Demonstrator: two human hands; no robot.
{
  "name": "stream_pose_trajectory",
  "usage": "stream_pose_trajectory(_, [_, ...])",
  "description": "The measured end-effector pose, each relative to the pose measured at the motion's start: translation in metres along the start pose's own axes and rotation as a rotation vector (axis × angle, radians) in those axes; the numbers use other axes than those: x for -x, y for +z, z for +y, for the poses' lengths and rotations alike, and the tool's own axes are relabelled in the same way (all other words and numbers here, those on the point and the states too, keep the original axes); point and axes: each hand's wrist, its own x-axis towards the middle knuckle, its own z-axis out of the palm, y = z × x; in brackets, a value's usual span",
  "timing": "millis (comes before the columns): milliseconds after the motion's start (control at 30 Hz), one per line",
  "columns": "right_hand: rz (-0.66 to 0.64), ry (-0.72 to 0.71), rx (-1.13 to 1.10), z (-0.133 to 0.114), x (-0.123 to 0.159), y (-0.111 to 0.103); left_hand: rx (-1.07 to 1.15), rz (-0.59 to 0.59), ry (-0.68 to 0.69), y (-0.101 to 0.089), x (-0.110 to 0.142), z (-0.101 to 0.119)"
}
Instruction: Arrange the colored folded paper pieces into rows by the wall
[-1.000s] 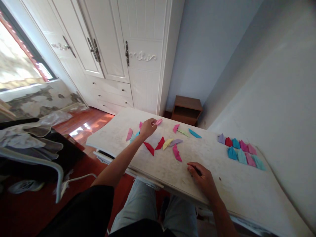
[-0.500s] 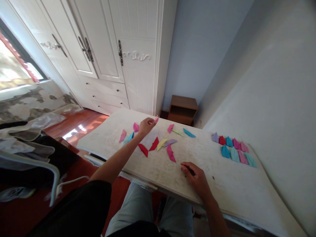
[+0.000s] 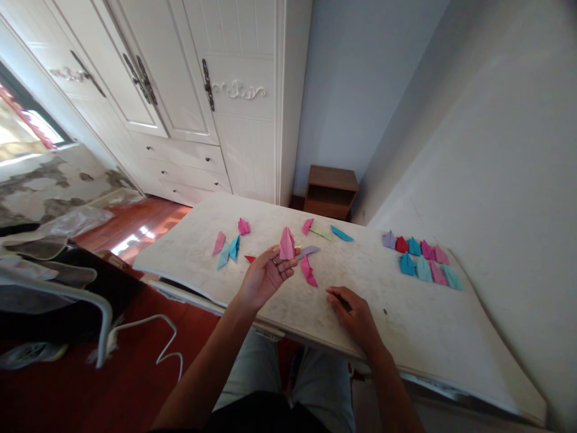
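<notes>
My left hand (image 3: 265,278) is raised over the middle of the table, palm up, gripping a pink folded-paper boat (image 3: 287,243) between thumb and fingers. Behind it lie a lavender boat (image 3: 308,252) and a partly hidden red one (image 3: 249,259). A magenta boat (image 3: 309,272) lies just right of the left fingers. My right hand (image 3: 351,313) rests at the table's near edge, fingers curled in, with nothing visible in them. Farther left on the table are a magenta boat (image 3: 244,226), a pink one (image 3: 219,243), a pale teal one (image 3: 223,255) and a blue one (image 3: 234,247).
Two rows of folded boats stand at the right of the white table (image 3: 279,307), including a blue one (image 3: 407,264). A blue boat (image 3: 342,233) and a pale green one (image 3: 321,233) lie toward the far edge. Beyond are a brown cabinet (image 3: 333,176) and white wardrobe (image 3: 252,138).
My left hand has come back from the far edge toward me, turning palm up with the pink boat. The view has shifted slightly. My right hand stays at the near edge.
</notes>
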Motion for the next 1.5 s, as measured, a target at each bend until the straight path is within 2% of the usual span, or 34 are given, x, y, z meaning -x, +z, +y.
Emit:
stream_pose_trajectory(233, [0.003, -0.013, -0.010, -0.003, 0.000, 0.001, 0.008, -0.074, -0.069, 0.017, 0.013, -0.027])
stream_pose_trajectory(433, [0.006, -0.018, -0.022, -0.005, -0.001, 0.000, -0.006, -0.075, -0.056, 0.024, 0.015, -0.042])
stream_pose_trajectory(533, [0.003, -0.028, -0.025, -0.005, -0.001, -0.001, -0.087, -0.090, -0.004, 0.028, 0.013, -0.050])
stream_pose_trajectory(633, [0.004, -0.059, -0.030, -0.005, -0.002, -0.001, -0.263, -0.100, 0.103, 0.035, 0.009, -0.057])
stream_pose_trajectory(767, [0.024, -0.071, -0.036, -0.004, -0.002, 0.000, -0.473, -0.072, 0.209, 0.045, 0.002, -0.066])
stream_pose_trajectory(933, [0.022, -0.084, -0.043, -0.003, -0.001, 0.000, -0.639, 0.007, 0.243, 0.053, -0.008, -0.078])
stream_pose_trajectory(1133, [0.019, -0.082, -0.102, -0.005, -0.001, 0.001, -0.560, 0.026, 0.183, 0.065, -0.018, -0.087])
stream_pose_trajectory(1300, [0.029, -0.088, -0.075, -0.003, 0.000, 0.003, -0.565, 0.021, 0.096, 0.080, -0.039, -0.088])
stream_pose_trajectory(1400, [0.033, -0.075, -0.055, -0.003, 0.002, 0.000, -0.677, -0.035, 0.108, 0.092, -0.063, -0.090])
stream_pose_trajectory(1500, [0.045, -0.028, -0.153, -0.003, 0.009, -0.007, -0.797, -0.064, 0.105, 0.108, -0.094, -0.100])
